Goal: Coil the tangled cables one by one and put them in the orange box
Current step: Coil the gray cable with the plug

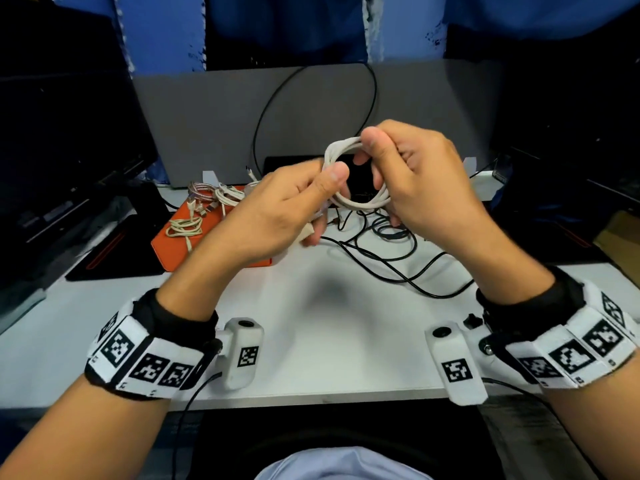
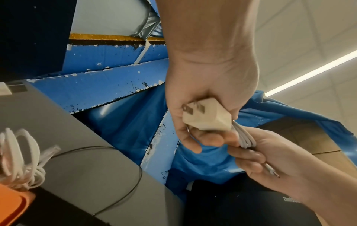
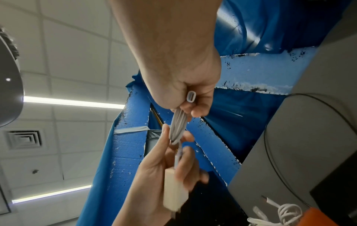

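Both hands hold a white cable [image 1: 349, 202] wound into a small coil above the table. My left hand [image 1: 322, 202] pinches the coil's left side with the thumb and keeps the cable's white plug block [image 2: 206, 116] curled in its lower fingers. My right hand [image 1: 377, 168] grips the coil's right side, and the cable's end connector [image 3: 191, 96] pokes out of that fist. The orange box [image 1: 194, 244] lies at the left on the table, with several coiled light cables [image 1: 183, 226] in it. A tangle of black cables [image 1: 381, 251] lies on the table under my hands.
A grey divider panel [image 1: 207, 126] stands behind the table, with a thin black cable [image 1: 270, 102] looping up across it. Dark screens [image 1: 69, 150] sit at the far left. The white tabletop [image 1: 329, 334] stretches toward me.
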Demonstrator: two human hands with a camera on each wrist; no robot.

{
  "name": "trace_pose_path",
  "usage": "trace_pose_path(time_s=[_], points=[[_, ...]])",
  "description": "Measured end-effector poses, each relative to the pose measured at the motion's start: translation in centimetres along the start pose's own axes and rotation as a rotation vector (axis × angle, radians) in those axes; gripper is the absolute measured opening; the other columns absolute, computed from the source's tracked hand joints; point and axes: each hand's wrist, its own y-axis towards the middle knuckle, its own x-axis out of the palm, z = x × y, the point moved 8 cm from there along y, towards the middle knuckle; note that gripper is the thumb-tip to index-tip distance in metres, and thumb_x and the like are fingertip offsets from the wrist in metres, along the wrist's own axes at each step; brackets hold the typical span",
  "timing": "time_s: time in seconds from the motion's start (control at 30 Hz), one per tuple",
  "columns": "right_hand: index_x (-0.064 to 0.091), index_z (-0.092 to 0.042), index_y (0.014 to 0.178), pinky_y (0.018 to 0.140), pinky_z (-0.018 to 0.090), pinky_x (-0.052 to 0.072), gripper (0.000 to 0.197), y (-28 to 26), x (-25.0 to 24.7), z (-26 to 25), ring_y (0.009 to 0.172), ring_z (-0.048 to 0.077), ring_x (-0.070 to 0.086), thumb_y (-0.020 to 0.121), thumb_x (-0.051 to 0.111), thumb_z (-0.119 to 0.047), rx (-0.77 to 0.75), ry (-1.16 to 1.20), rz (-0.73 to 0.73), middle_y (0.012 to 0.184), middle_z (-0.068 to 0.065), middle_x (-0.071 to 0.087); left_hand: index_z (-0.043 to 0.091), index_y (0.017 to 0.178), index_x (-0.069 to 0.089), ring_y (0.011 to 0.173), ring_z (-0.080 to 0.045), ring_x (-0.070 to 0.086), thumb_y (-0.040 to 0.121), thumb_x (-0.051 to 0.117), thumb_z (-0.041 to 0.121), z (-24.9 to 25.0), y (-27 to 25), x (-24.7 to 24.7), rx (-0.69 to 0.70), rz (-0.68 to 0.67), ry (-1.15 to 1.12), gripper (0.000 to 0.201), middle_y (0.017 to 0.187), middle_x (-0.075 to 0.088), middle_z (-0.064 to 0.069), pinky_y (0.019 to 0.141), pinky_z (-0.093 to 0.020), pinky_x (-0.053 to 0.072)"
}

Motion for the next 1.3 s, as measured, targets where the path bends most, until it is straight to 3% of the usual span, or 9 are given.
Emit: trace_pose_path(time_s=[0.13, 0.33, 0.43, 0.57, 0.7, 0.87, 1.03, 1.2, 1.3], points=[[0.067, -0.02, 0.089, 0.044, 0.028, 0.047, 0.034, 0.1, 0.0, 0.0, 0.042, 0.016, 0.059, 0.11, 0.045, -0.036, 0.013, 0.039, -0.112, 0.059, -0.008, 0.061, 0.011, 0.098, 0.054, 0.066, -0.023, 0.063, 0.109, 0.04, 0.04, 0.4, 0.2, -0.6, 0.081, 0.108, 0.068, 0.035, 0.07, 0.064, -0.001, 0.066, -0.045, 0.051], [0.075, -0.019, 0.101, 0.084, 0.045, 0.061, 0.021, 0.2, -0.6, 1.2, 0.078, 0.016, 0.074, 0.107, 0.055, -0.019, 0.003, 0.002, -0.425, 0.082, 0.003, 0.075, 0.009, 0.096, 0.051, 0.061, -0.013, 0.054, 0.111, 0.037, 0.033, 0.4, -0.1, -1.8, 0.04, 0.191, 0.218, 0.031, 0.067, 0.06, -0.002, 0.058, -0.018, 0.041], [0.077, -0.023, 0.096, 0.091, 0.043, 0.058, 0.016, 0.8, -1.7, 1.7, 0.085, 0.009, 0.073, 0.103, 0.062, -0.021, -0.009, -0.076, -0.322, 0.085, -0.004, 0.077, 0.013, 0.095, 0.051, 0.061, -0.011, 0.055, 0.111, 0.036, 0.035, 0.3, -0.1, -2.2, 0.019, 0.184, 0.255, 0.031, 0.067, 0.06, 0.0, 0.058, -0.02, 0.042], [0.076, -0.019, 0.102, 0.081, 0.036, 0.058, 0.014, 1.1, -2.2, 1.2, 0.08, 0.009, 0.069, 0.102, 0.062, -0.02, -0.087, -0.101, -0.008, 0.088, -0.003, 0.072, 0.017, 0.094, 0.052, 0.061, -0.014, 0.057, 0.111, 0.036, 0.034, 1.0, -0.2, -1.6, 0.076, 0.115, 0.138, 0.03, 0.066, 0.061, 0.0, 0.063, -0.028, 0.046], [0.074, -0.008, 0.102, 0.072, 0.021, 0.058, 0.013, 0.7, -0.7, 1.6, 0.078, 0.009, 0.073, 0.103, 0.06, -0.007, 0.057, 0.461, 0.029, 0.089, 0.002, 0.076, 0.038, 0.096, 0.053, 0.066, -0.022, 0.064, 0.111, 0.038, 0.035, 2.4, -0.5, -1.1, 0.156, 0.077, 0.072, 0.022, 0.07, 0.066, -0.001, 0.067, -0.046, 0.053], [0.069, -0.01, 0.104, 0.078, 0.028, 0.054, 0.013, -0.6, 3.1, 0.9, 0.077, 0.015, 0.067, 0.094, 0.06, -0.008, 0.418, 1.075, -0.271, 0.077, 0.0, 0.069, 0.016, 0.111, 0.059, 0.069, -0.018, 0.067, 0.11, 0.04, 0.038, 2.1, -0.8, -2.5, 0.115, 0.148, 0.149, 0.029, 0.071, 0.067, 0.002, 0.069, -0.048, 0.054], [0.071, -0.017, 0.091, 0.093, 0.037, 0.04, 0.044, -1.3, 3.8, 0.3, 0.08, 0.018, 0.052, 0.105, 0.044, -0.048, 0.416, 1.022, -0.399, 0.067, -0.002, 0.052, 0.01, 0.107, 0.061, 0.071, -0.017, 0.071, 0.109, 0.044, 0.037, 2.1, -0.9, -3.4, 0.094, 0.201, 0.151, 0.032, 0.077, 0.069, -0.002, 0.067, -0.046, 0.056], [0.068, -0.008, 0.116, 0.091, 0.035, 0.054, 0.018, -0.7, 2.2, 0.0, 0.09, 0.021, 0.067, 0.102, 0.064, -0.019, 0.181, 0.567, -0.316, 0.096, 0.004, 0.073, 0.015, 0.109, 0.061, 0.073, -0.012, 0.072, 0.109, 0.044, 0.038, 2.4, -1.0, -3.1, 0.079, 0.247, 0.173, 0.028, 0.075, 0.071, 0.002, 0.068, -0.041, 0.057], [0.067, -0.016, 0.126, 0.099, 0.044, 0.054, 0.024, -0.6, 1.8, 0.4, 0.102, 0.023, 0.07, 0.105, 0.059, -0.024, 0.116, 0.243, -0.299, 0.108, 0.008, 0.076, 0.018, 0.102, 0.06, 0.071, -0.003, 0.069, 0.108, 0.046, 0.036, 2.3, -1.1, -3.6, 0.072, 0.296, 0.226, 0.024, 0.072, 0.07, 0.006, 0.064, -0.024, 0.052]])
